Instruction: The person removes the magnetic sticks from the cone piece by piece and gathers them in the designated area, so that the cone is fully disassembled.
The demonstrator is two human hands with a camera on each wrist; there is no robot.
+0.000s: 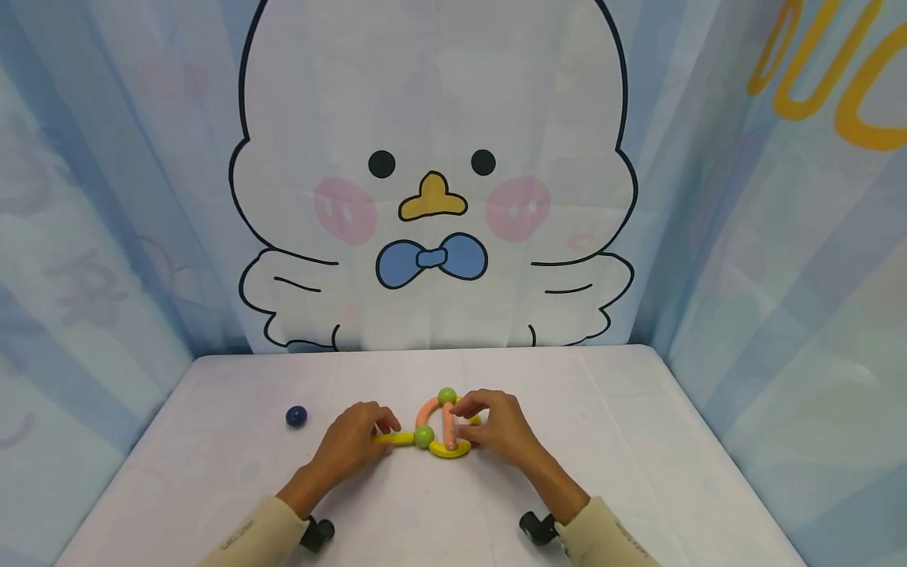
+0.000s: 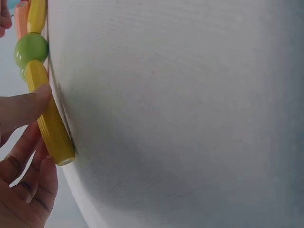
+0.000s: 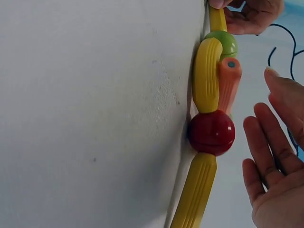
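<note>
My left hand (image 1: 352,437) pinches a ribbed yellow stick (image 2: 53,128) between thumb and fingers. Its far end meets a green ball (image 1: 423,437), part of a ring of toy balls and sticks lying on the table. A curved orange stick (image 1: 427,412) links that ball to a second green ball (image 1: 447,395). Along the near side runs a curved yellow stick (image 1: 450,452), which meets a red ball (image 3: 212,133). One straight orange stick (image 1: 449,425) crosses the ring. Above the ring's right side, my right hand (image 1: 501,429) holds nothing, its fingers apart and loosely bent; it hides part of the ring.
A dark blue ball (image 1: 296,416) sits alone on the white table (image 1: 212,472), left of my left hand. Cloth curtains stand behind and at both sides, the back one (image 1: 432,315) printed with a cartoon bird. Another yellow stick (image 3: 195,190) extends from the red ball.
</note>
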